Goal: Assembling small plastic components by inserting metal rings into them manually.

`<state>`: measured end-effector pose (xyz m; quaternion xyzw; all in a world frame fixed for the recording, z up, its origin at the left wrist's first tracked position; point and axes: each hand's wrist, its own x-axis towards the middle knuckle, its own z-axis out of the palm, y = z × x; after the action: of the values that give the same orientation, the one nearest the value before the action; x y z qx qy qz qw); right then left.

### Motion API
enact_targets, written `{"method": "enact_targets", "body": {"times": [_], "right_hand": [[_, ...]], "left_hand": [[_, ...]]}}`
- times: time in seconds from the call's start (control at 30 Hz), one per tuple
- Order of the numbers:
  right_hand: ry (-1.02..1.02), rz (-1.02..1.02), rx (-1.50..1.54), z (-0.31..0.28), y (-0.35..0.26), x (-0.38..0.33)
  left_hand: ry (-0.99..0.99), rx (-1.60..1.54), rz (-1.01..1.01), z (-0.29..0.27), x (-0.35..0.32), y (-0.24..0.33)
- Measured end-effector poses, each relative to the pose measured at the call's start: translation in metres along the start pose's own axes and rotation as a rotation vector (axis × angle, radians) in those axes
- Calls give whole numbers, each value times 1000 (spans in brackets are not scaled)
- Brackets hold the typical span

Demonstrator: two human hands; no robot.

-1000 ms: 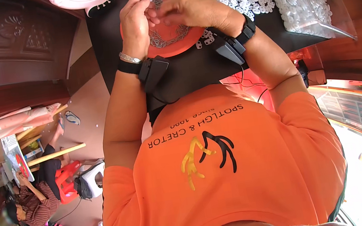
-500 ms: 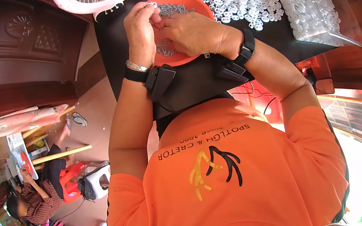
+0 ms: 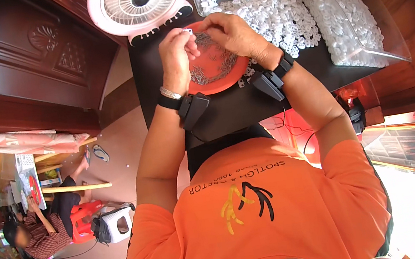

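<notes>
While the left hand (image 3: pixel 176 53) and right hand (image 3: pixel 230 31) pinch together on a small white piece (image 3: pixel 188 31) above the red dish (image 3: pixel 221 81) of thin metal bits, a slack grip could drop it among them. A stray elbow might scatter the heap of white pieces (image 3: pixel 263 1) beside the dish.
</notes>
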<state>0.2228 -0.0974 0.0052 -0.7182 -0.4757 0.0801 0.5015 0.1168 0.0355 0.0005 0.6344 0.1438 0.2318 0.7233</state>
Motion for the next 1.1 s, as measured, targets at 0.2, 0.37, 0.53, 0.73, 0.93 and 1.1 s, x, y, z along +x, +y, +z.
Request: {"method": "enact_targets", "body": {"times": [0.2,0.37,0.53,0.73,0.93,1.1], "right_hand": [[95,28,316,1,20,8],[48,142,575,-3,14,8],[32,95,521,2,11,8],[-51,87,470,2,10,6],[-59,87,432,0,13,6],[-52,132,383,-6,6,5]], "left_hand": [[-41,17,-6,4,-3,4],[-106,58,-47,6,-3,2],[-134,17,-44,10,-5,0],[-149,-3,-22,12,-6,-2],[-184,24,3,11,-7,-2],[-205,74,-3,11,-6,-1]]}}
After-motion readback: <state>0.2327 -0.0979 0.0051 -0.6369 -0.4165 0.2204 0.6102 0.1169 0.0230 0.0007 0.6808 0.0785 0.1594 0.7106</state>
